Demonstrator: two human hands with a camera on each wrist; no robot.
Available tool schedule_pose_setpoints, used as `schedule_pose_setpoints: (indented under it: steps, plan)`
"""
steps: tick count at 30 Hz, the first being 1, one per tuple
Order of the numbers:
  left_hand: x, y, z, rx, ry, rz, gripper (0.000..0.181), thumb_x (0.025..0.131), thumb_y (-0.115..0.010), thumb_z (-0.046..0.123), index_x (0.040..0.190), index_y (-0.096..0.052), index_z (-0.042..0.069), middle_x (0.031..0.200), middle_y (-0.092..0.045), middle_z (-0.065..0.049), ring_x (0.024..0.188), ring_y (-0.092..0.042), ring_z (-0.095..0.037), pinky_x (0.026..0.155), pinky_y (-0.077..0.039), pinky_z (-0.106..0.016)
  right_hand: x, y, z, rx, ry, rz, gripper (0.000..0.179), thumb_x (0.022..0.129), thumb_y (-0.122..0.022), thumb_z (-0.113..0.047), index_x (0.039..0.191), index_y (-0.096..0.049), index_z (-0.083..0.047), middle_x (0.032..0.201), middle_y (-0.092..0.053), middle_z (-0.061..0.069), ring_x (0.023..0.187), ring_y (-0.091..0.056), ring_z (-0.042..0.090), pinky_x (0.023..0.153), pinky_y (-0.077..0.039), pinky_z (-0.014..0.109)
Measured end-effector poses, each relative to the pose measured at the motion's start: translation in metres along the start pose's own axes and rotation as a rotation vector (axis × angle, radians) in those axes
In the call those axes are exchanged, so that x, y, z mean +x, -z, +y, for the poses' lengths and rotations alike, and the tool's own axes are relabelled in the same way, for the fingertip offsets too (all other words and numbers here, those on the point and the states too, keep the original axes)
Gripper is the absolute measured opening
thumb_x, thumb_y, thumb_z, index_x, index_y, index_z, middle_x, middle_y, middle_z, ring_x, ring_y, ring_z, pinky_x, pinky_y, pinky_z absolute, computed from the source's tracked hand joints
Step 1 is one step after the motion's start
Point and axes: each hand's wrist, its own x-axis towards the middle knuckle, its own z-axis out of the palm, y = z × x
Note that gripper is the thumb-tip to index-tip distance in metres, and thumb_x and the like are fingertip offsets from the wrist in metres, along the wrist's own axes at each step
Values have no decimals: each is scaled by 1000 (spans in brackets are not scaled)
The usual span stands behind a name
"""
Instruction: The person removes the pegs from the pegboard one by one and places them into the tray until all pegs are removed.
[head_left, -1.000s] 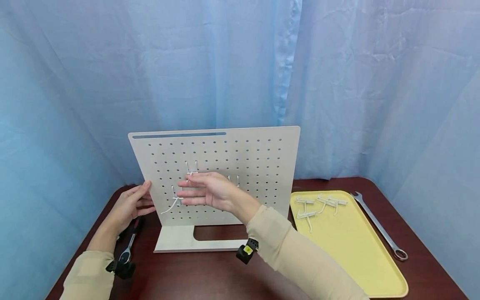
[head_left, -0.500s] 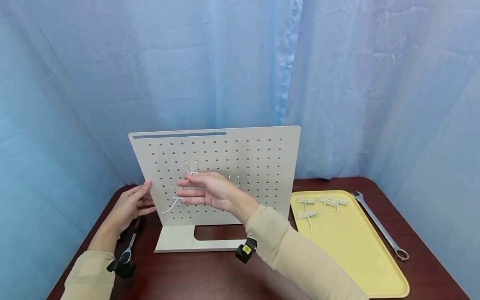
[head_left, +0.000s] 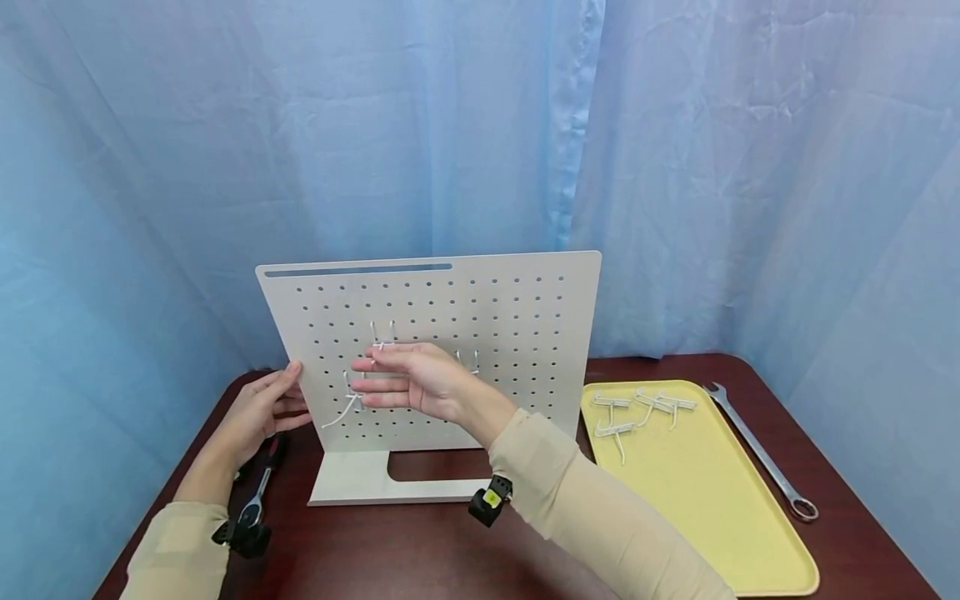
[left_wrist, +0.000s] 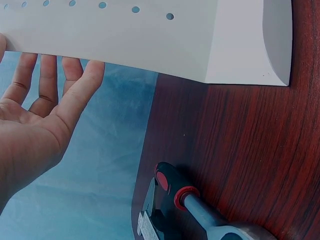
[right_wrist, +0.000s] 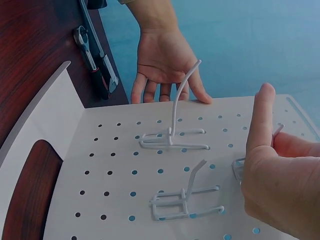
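My left hand (head_left: pixel 262 408) grips the left edge of a white pegboard (head_left: pixel 573 333), thumb on the front and fingers behind it. My right hand (head_left: pixel 420 383) is in front of the board, palm facing left. Its thumb and index finger appear to pinch the prong of the upper white wire hook (head_left: pixel 384 343), while its other fingers stretch out nearly straight. Below, a second hook (head_left: pixel 350 398) sits in the holes with its prong pointing out. Partly hidden behind my right hand is a third hook (right_wrist: pixel 185 202), which shows in the right wrist view.
A yellow tray (head_left: pixel 697 508) at right bears several loose white hooks (head_left: pixel 615 430). Beside it lies a combination wrench (head_left: pixel 761 454). A ratchet (left_wrist: pixel 200 210) with a black and red handle lies left of the board, near another tool (left_wrist: pixel 147 227).
Both hands stay almost still. My right hand and the board shift only very slightly to the left.
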Motion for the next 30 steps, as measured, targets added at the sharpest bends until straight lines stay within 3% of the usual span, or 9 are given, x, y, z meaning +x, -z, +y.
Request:
schedule_pose_setpoints:
  steps: [15,30]
  plan:
    - [-1,-1,1,1,3,4,51,104,-53,51,116,-61,3,102,-68,-7,92,-70,-18,84,-61,-42,-4,-2,-3,-12,-7,-7,39,107,-52,-12,141,-49,7,142,-56,23,119,-64,37,90,-58,43]
    - [-3,-1,3,7,-11,-11,55,105,-51,50,123,-59,0,106,-68,-10,94,-70,-18,85,-60,-42,-8,-2,-4,-68,0,-49,40,107,-51,-9,144,-46,7,141,-56,25,118,-63,39,90,-58,46]
